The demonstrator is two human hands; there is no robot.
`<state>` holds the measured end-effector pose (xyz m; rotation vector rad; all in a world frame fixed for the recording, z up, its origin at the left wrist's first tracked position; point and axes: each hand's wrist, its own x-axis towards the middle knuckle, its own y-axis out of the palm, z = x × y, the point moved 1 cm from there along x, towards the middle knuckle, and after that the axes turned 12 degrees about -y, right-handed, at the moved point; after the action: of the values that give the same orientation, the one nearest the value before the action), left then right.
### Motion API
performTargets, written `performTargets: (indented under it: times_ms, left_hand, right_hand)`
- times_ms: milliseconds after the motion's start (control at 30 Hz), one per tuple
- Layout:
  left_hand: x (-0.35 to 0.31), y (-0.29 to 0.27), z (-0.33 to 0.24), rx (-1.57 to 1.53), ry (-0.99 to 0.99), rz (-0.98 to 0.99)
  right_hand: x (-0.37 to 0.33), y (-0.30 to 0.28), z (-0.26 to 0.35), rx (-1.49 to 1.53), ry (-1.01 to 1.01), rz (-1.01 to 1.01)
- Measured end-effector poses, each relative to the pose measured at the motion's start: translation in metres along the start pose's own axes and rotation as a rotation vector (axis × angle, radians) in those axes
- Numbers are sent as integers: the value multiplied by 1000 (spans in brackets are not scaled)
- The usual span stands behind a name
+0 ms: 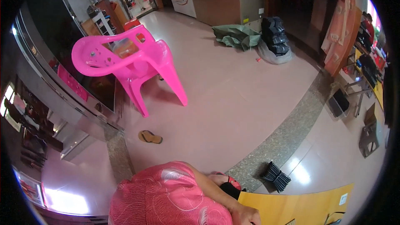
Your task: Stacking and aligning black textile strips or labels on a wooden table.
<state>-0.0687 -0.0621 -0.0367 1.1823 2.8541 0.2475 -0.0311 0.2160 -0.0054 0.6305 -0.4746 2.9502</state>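
An arm in a pink patterned sleeve comes in at the lower edge, and I take it for my own left arm. My left hand (246,216) is at the left end of a yellow tabletop (291,205), with its fingers curled. The frame's lower edge cuts the hand off, and a small dark bit shows by the fingers; what it is I cannot make out. Thin dark wire-like pieces (334,216) lie on the tabletop's right part. Beyond the forearm shows a red and black item (233,185), partly hidden. My right hand is out of view.
A bundle of black strips (276,177) lies on the floor past the tabletop. Further off stand a pink plastic armchair (137,64) and a single brown flip-flop (150,136). Toward the back are a green sheet (237,36), black wrapped bundles (275,35) and chest freezers (216,2).
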Motion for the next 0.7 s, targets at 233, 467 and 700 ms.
performTargets:
  times_ms: [233, 467, 700]
  left_hand:
    - [-7, 0, -4, 81, -13, -41]
    - [-9, 5, 0, 94, -32, -32]
    - [-29, 15, -4, 205, 32, -2]
  right_hand:
    - [-28, -5, 23, 296, 169, -116]
    - [-62, -6, 49, 622, 312, -238]
    - [-82, -6, 82, 305, 178, -237]
